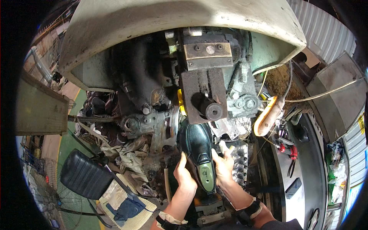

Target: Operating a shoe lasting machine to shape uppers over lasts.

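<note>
A black shoe upper (194,142) sits stretched over a green shoe last (207,177), whose flat top with a small hole faces up. Its toe points away from me, under the dark metal head (203,92) of a machine. My left hand (184,175) grips the left side near the heel, with the thumb up along the edge. On the opposite side, my right hand (224,165) holds the shoe, its thumb against the upper and pale coverings on some fingertips. Both palms press inward; the fingers underneath are partly hidden.
A pale machine hood (153,17) arches overhead. Metal clamp arms (243,103) flank the shoe. An orange-edged lamp-like piece (266,117) hangs at right. On the right bench lie a red-handled tool (288,151) and a phone-like black slab (293,188). A black chair (86,174) stands at left.
</note>
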`<state>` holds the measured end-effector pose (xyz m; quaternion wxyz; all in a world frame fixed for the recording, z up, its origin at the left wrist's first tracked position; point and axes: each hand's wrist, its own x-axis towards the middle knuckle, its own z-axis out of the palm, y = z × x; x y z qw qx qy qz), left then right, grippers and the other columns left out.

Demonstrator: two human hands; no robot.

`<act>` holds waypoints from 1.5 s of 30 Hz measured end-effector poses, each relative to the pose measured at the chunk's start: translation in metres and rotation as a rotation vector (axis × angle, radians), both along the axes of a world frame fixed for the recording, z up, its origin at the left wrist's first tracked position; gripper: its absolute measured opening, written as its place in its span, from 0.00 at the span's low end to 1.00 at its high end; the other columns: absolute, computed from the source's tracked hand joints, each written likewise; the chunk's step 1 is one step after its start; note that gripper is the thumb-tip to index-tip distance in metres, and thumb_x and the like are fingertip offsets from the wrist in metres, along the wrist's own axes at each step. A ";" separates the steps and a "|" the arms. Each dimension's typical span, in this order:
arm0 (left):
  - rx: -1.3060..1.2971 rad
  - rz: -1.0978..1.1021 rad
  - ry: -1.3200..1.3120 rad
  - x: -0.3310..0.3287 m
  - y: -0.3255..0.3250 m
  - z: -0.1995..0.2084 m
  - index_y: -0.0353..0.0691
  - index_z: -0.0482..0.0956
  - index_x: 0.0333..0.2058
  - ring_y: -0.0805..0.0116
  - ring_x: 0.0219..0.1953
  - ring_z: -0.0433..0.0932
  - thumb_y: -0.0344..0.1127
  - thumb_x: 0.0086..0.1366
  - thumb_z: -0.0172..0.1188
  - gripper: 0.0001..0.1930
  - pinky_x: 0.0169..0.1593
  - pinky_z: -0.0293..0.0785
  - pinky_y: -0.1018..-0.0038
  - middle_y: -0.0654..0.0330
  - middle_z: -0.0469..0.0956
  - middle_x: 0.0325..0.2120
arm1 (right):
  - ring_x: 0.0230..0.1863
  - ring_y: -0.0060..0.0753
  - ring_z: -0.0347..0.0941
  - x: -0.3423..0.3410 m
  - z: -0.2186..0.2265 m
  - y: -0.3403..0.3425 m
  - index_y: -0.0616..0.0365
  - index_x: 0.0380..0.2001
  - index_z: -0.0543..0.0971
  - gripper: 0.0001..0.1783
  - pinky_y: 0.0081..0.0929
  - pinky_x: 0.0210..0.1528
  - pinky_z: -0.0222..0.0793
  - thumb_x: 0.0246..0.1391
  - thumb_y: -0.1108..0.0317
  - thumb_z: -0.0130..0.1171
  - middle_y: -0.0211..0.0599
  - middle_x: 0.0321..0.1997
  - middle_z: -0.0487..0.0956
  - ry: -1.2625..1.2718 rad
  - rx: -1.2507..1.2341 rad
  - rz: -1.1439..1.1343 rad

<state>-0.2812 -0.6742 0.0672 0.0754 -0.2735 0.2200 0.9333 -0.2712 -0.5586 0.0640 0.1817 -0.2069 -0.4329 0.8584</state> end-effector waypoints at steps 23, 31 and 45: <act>-0.282 0.190 0.041 -0.017 0.006 -0.025 0.43 0.71 0.29 0.72 0.36 0.76 0.33 0.65 0.67 0.12 0.44 0.74 0.72 0.65 0.77 0.31 | 0.62 0.35 0.69 -0.019 -0.015 0.004 0.61 0.74 0.50 0.48 0.31 0.61 0.70 0.58 0.67 0.67 0.46 0.72 0.61 -0.037 0.071 -0.039; -0.013 0.010 0.008 -0.018 -0.002 -0.024 0.42 0.74 0.34 0.65 0.43 0.78 0.41 0.69 0.63 0.11 0.49 0.75 0.65 0.60 0.80 0.38 | 0.64 0.40 0.67 -0.016 -0.005 0.005 0.51 0.76 0.44 0.54 0.39 0.58 0.73 0.57 0.65 0.68 0.45 0.73 0.59 -0.004 -0.357 0.220; -0.899 0.247 0.148 0.029 -0.127 -0.103 0.31 0.71 0.48 0.59 0.41 0.82 0.38 0.72 0.58 0.15 0.48 0.81 0.69 0.47 0.80 0.41 | 0.38 0.36 0.82 0.039 -0.021 0.099 0.68 0.70 0.48 0.42 0.31 0.41 0.82 0.64 0.65 0.59 0.49 0.42 0.82 -0.172 0.120 0.256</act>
